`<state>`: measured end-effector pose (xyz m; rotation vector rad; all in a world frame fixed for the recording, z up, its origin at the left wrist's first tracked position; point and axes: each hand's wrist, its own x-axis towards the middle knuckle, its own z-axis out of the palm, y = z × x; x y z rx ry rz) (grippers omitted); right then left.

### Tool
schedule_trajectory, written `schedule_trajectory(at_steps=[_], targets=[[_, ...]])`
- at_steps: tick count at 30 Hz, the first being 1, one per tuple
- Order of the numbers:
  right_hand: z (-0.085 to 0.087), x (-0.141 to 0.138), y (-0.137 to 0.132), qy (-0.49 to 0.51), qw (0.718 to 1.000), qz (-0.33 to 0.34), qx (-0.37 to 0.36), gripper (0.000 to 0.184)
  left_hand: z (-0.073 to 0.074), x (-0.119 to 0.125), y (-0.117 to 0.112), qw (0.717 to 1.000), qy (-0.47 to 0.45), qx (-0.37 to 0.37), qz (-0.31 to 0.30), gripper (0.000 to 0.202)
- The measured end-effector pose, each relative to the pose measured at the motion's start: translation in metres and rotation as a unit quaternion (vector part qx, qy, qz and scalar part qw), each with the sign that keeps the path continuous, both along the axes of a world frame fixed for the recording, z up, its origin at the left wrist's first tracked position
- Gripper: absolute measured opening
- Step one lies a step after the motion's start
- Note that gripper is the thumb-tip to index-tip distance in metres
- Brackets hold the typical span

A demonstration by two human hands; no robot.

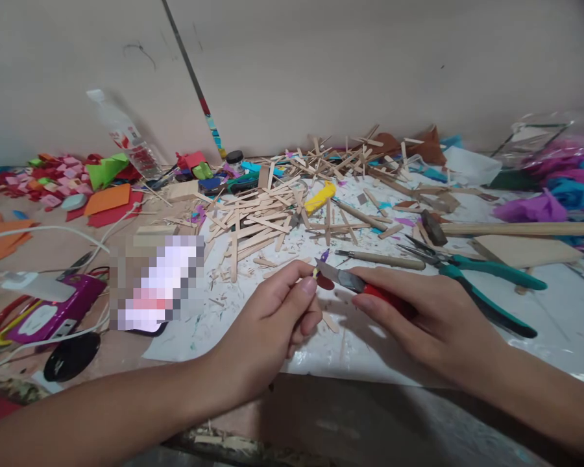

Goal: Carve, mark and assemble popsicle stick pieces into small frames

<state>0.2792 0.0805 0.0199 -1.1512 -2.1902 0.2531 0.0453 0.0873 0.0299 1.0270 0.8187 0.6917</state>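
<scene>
Between its thumb and fingers, my left hand pinches a small purple-and-yellow piece, whose kind I cannot make out. My right hand is wrapped round the red handle of a utility knife. The knife's blade points left and meets the small piece, or lies just in front of it, at my left fingertips. Just below the blade shows a dark red oval bit; whether it joins the piece is unclear. Both hands are above the front of a white sheet strewn with scraps.
Beyond my hands lie a heap of wooden craft sticks and a yellow crumpled piece. Green-handled pliers, a slim wooden-handled tool and a hammer are rightward. A blurred phone, purple power strip and bottle stand left.
</scene>
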Motion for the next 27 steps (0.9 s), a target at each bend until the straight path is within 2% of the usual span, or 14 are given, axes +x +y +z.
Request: schedule_trajectory(at_steps=[4, 15, 21, 27], targets=[[0.001, -0.001, -0.002, -0.009, 1.0, 0.002, 0.015, 0.016, -0.004, -0.001, -0.004, 0.999, 0.023, 0.04, -0.029, 0.032], [0.009, -0.006, -0.007, -0.034, 0.998, -0.021, 0.055, 0.029, -0.004, -0.001, -0.014, 0.996, 0.05, 0.062, -0.042, 0.036], [0.013, -0.005, -0.007, -0.055, 0.995, -0.035, 0.074, 0.036, -0.002, 0.001, -0.016, 0.998, 0.044, 0.043, -0.028, 0.032], [0.011, -0.004, -0.007, -0.066, 0.994, -0.053, 0.074, 0.035, -0.001, 0.003, -0.016, 0.999, 0.039, 0.019, -0.021, 0.033]])
